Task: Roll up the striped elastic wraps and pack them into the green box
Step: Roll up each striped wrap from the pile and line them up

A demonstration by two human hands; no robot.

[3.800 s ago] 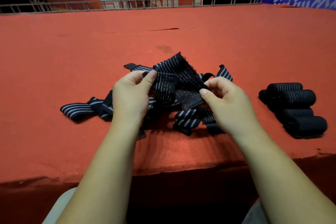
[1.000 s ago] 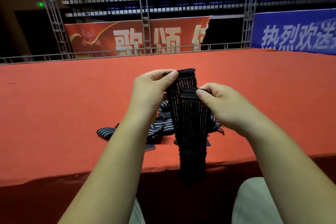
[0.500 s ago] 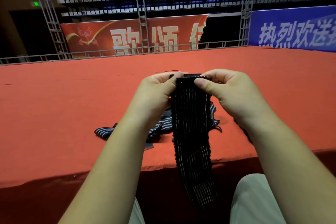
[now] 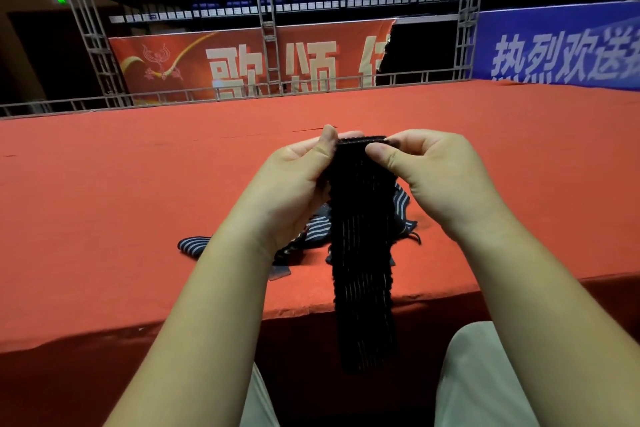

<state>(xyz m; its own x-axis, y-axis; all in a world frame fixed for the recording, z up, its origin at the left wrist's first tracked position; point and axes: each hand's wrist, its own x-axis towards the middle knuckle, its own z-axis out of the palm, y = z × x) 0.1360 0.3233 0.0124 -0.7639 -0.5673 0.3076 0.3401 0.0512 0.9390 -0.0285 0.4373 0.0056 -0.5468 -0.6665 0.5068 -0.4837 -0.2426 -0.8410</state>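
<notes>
A black striped elastic wrap (image 4: 363, 253) hangs straight down in front of me, past the table's front edge toward my lap. My left hand (image 4: 298, 191) and my right hand (image 4: 436, 177) both pinch its top end between thumb and fingers, held up above the table. Behind the hanging wrap, a loose pile of striped wraps (image 4: 311, 236) lies on the red tabletop. The green box and the rolled wraps are out of view.
The red cloth-covered table (image 4: 138, 218) stretches far back to a metal railing (image 4: 242, 94). Its front edge runs just beyond my knees (image 4: 485, 374). Banners and truss frames stand behind the table.
I lifted one wrap off the pile and raised it. Over the last second the hands drew together at its top end and the strip straightened below them.
</notes>
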